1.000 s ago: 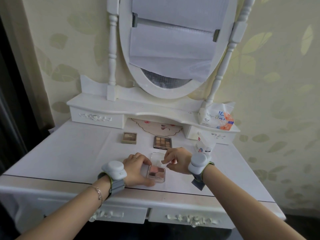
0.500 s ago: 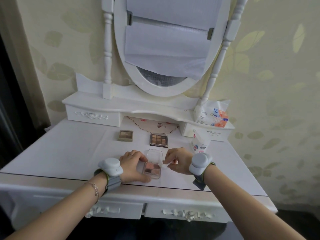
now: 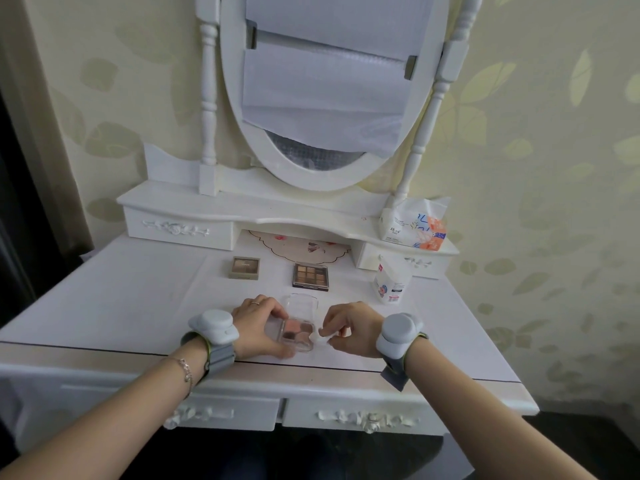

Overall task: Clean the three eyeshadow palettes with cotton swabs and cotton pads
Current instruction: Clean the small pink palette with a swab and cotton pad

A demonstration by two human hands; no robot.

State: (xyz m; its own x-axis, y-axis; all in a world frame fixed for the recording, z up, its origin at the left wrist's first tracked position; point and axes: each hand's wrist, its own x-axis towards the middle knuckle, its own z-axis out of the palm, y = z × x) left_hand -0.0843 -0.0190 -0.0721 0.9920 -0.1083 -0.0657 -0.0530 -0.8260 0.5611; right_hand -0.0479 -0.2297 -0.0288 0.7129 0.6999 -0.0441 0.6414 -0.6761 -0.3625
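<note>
Pink palette (image 3: 297,332) open near front edge of dressing table (image 3: 114,306), clear lid (image 3: 303,304) tipped back. Left hand (image 3: 260,326) grips palette's left side, thumb along near edge. Right hand (image 3: 351,329) pinches white cotton pad (image 3: 320,336) at palette's right edge; fingertips curled under, contact hard to make out. Two brown palettes (image 3: 311,276) well behind, apart from hands. Cotton pad bag (image 3: 391,280) to right.

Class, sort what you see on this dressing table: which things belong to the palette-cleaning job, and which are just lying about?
Job:
pink palette, held by left hand
cotton pad, pinched by right hand
brown palette
beige palette
pad bag

Lying about:
tissue pack
mirror
doily
</note>
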